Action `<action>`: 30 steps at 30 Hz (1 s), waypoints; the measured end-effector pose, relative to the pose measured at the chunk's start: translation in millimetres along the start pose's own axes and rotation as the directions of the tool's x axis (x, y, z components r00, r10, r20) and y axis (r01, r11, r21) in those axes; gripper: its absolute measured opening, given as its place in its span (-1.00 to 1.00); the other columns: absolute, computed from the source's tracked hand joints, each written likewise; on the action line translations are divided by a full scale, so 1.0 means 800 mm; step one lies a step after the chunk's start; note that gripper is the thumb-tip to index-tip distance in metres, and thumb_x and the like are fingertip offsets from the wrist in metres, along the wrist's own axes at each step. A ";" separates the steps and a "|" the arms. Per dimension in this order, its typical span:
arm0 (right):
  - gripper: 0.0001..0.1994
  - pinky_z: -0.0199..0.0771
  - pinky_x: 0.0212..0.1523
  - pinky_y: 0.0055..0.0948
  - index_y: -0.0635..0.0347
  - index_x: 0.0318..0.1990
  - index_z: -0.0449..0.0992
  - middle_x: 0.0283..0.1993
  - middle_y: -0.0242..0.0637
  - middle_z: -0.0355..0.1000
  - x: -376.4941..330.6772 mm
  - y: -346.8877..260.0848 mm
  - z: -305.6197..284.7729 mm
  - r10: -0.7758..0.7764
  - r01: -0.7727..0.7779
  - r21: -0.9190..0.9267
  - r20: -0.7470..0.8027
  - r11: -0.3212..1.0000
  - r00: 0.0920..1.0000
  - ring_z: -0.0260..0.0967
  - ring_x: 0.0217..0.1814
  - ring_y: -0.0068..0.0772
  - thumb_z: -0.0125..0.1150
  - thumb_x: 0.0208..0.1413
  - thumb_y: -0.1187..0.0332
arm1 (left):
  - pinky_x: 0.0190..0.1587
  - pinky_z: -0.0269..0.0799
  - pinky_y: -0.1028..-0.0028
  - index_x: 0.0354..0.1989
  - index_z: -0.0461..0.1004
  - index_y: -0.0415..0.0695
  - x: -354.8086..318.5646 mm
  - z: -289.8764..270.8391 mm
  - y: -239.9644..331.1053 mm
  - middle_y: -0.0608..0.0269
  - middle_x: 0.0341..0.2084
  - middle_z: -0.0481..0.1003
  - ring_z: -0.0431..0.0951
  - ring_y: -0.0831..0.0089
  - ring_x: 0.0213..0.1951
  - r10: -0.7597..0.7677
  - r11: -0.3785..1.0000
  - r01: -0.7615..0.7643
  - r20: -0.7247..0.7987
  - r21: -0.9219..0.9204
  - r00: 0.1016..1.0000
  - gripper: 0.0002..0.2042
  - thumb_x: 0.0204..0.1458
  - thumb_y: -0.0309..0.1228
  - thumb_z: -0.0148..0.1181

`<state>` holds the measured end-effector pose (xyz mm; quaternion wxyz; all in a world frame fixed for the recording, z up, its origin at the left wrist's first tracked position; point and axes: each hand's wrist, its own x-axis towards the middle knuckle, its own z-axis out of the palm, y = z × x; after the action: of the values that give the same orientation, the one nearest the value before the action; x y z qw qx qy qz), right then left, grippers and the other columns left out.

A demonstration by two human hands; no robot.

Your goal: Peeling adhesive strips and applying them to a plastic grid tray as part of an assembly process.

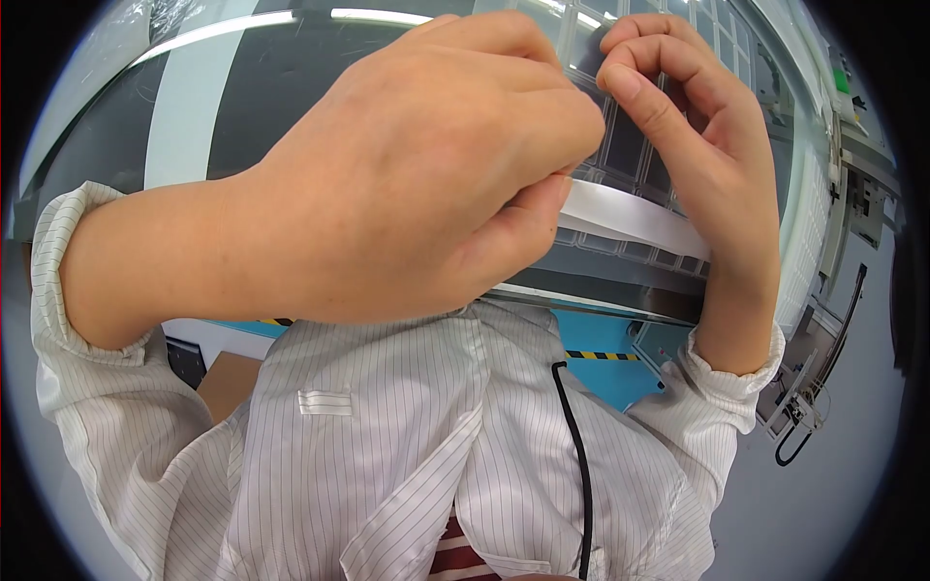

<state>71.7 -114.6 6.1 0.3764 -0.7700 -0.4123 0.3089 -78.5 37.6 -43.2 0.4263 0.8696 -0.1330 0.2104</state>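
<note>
My left hand (436, 165) is closed, its back toward me, over the table's middle. A glossy white strip (630, 215) comes out from beside its thumb, which seems to press on it. The strip runs right, over clear plastic compartments, and passes behind my right wrist. The strip's left end is hidden by my left hand. My right hand (712, 126) is raised to the right, thumb and index fingertips brought together in a pinch. What they hold, if anything, is too small or hidden to make out. The fingertips of my left hand are mostly hidden.
A clear compartment box (625, 145) lies under and between my hands. On the left the dark grey tabletop (281, 97) carries a pale band (189, 107), with clear plastic wrap (111, 39) beyond. A metal edge (601, 295) borders the table near my body. Equipment stands at the far right.
</note>
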 end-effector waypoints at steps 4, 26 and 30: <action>-0.89 0.24 -0.19 -0.63 0.29 -0.28 0.45 -0.12 -0.31 0.32 0.003 0.006 0.008 0.124 -0.126 -0.041 -0.051 0.991 0.991 0.23 -0.21 -0.59 0.29 0.22 0.49 | -0.20 0.44 0.26 -0.46 0.43 -0.23 0.001 0.000 -0.002 0.09 -0.40 0.52 0.50 0.16 -0.32 -0.004 1.000 0.004 -0.006 -0.010 1.000 -0.92 -0.10 -0.63 0.20; -0.89 0.27 -0.18 -0.53 0.30 -0.27 0.54 -0.19 -0.25 0.51 -0.029 0.026 -0.001 -0.548 0.513 -0.354 0.002 0.782 0.837 0.39 -0.16 -0.46 0.31 0.05 0.58 | -0.29 0.41 0.26 -0.49 0.40 -0.21 0.009 0.008 -0.008 0.15 -0.54 0.42 0.47 0.16 -0.35 -0.017 1.000 0.018 -0.089 0.011 0.996 -0.90 -0.11 -0.60 0.23; -0.92 0.25 -0.09 -0.56 0.34 -0.26 0.52 -0.02 -0.13 0.46 -0.052 0.014 -0.033 -0.376 0.376 -0.002 0.051 0.926 0.925 0.32 -0.12 -0.51 0.25 0.09 0.55 | -0.30 0.41 0.26 -0.50 0.39 -0.20 0.009 0.009 -0.005 0.15 -0.56 0.41 0.46 0.16 -0.36 0.000 1.000 -0.002 -0.080 -0.025 0.997 -0.89 -0.11 -0.59 0.23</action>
<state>77.7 -163.6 17.7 0.4136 -0.6711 -0.5633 0.2476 -69.0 33.7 -46.2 0.4422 0.8550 -0.1187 0.2437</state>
